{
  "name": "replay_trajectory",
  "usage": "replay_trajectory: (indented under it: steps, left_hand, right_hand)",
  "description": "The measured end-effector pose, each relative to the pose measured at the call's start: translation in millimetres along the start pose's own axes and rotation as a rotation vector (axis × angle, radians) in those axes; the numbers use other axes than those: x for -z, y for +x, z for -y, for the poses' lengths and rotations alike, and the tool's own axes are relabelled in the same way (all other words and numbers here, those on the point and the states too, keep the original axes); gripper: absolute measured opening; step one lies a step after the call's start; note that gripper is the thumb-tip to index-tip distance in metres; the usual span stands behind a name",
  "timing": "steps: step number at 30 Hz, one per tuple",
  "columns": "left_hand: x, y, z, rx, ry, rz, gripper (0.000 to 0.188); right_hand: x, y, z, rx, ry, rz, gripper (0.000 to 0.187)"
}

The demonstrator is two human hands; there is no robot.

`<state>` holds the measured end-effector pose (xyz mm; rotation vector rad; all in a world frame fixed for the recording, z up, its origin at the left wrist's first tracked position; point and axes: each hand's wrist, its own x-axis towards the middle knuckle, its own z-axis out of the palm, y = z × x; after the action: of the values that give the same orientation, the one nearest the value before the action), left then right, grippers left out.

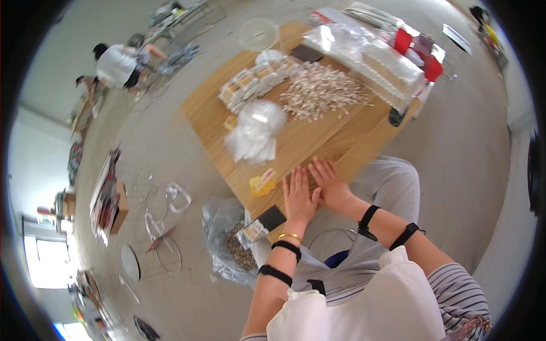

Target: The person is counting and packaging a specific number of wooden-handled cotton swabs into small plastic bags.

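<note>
My left hand (298, 196) and my right hand (330, 183) lie side by side on the near edge of a wooden table (318, 142), fingers stretched flat. Between and under the fingers is a small row of thin brown sticks (310, 177), pressed against the tabletop. A yellow packet (262, 183) lies just left of my left hand. Further up the table is a crumpled heap of clear plastic bags (256, 132), and beyond it a big pile of pale sticks (321, 91). A small black block (272, 217) sits near my left wrist.
A row of small filled packets (256, 79) and large clear wrapped bundles (369, 54) crowd the far end of the table. A clear bowl (258, 33) stands at the far corner. A plastic bag of brown bits (230, 244) lies on the floor by my left. Another person (119, 63) sits far left.
</note>
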<state>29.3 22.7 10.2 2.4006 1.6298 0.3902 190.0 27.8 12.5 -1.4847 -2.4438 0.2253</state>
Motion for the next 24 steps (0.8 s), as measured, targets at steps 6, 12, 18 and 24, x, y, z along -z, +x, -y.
replay_trajectory:
  steps: [6,12,18,24]
  left_hand:
    - [14.5,-15.8,6.2,0.063,-0.077,-0.129,0.076]
    - [46.6,-74.9,53.0,0.4,-0.16,-0.394,0.059]
    - [9.8,-183.4,169.8,0.911,-0.54,-0.652,0.04]
    - [17.4,-142.9,124.7,1.254,-1.278,-0.65,0.041]
  right_hand:
    - [0.3,6.2,10.1,0.024,-0.059,0.01,0.085]
    - [2.2,-5.9,1.2,-0.018,-0.106,0.046,0.095]
    - [-11.9,4.2,99.4,0.202,-0.04,0.168,0.089]
    - [-29.5,-1.1,104.9,0.22,-0.032,0.144,0.083]
